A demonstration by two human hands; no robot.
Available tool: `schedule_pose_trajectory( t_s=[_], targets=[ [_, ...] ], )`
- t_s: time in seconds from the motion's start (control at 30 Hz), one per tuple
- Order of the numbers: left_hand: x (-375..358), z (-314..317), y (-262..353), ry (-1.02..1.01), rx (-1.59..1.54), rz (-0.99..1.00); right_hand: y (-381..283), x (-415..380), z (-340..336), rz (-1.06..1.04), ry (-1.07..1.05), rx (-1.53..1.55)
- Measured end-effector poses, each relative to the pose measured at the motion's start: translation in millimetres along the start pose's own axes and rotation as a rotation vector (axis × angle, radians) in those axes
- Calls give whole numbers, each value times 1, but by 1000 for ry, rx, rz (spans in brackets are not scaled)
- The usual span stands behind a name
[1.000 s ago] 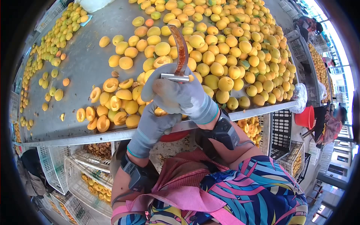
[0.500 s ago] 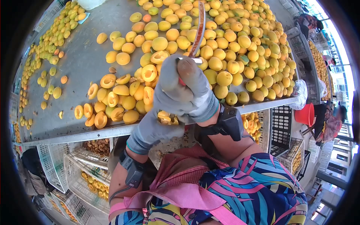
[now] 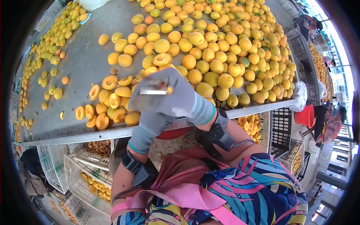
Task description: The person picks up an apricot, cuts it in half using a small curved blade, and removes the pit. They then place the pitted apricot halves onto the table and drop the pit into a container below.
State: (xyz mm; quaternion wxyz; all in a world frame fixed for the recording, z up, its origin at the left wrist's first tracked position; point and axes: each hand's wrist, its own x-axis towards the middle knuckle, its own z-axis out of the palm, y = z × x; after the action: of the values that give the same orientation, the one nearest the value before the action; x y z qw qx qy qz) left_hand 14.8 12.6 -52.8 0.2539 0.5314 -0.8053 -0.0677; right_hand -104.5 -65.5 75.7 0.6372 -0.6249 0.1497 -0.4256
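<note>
My right hand [image 3: 176,93], in a grey glove, is closed around a curved knife, whose shiny metal part [image 3: 153,91] shows smeared by motion. A small orange-yellow bit shows at the fingers beside the metal. My left hand [image 3: 152,122], also gloved in grey, is underneath and against the right one; its fingers and anything in them are hidden. Just left of both hands lies a heap of halved apricots [image 3: 102,121], cut faces showing on several. Beyond and to the right spreads a large pile of whole apricots [image 3: 225,67].
The metal table [image 3: 80,75] has a raised front edge below my forearms. More apricots [image 3: 56,37] lie along its far left. Below stand crates of fruit [image 3: 95,185], a black crate [image 3: 281,127] and a red bucket [image 3: 304,115]. A person [image 3: 332,123] sits at right.
My right hand has swung left and down over my left hand, taking the knife with it. The upright blade and the apricot pieces at my left palm are now out of sight.
</note>
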Motion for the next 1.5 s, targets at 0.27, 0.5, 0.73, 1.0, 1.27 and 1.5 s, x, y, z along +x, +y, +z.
schedule_pose_trajectory(
  t_s=[0.27, 0.5, 0.73, 1.0, 1.27, 1.5],
  targets=[
    [32, -26, 42, 212, -1062, -594, 10, 4, -13, 394, 252, 579],
    [32, -24, 52, 331, -932, -720, 16, 9, -6, 397, 459, 458],
    [30, -22, 48, 334, -791, -704, 27, 10, -16, 507, 639, 641],
    [35, -50, 41, 322, -432, -455, 9, 11, -43, 297, 698, 588],
    [36, -61, 14, 336, -42, -311, 15, 16, -67, 413, 579, -249],
    [32, -65, -5, 409, -297, -589, 47, 32, -69, 378, 391, -871]
  ],
)
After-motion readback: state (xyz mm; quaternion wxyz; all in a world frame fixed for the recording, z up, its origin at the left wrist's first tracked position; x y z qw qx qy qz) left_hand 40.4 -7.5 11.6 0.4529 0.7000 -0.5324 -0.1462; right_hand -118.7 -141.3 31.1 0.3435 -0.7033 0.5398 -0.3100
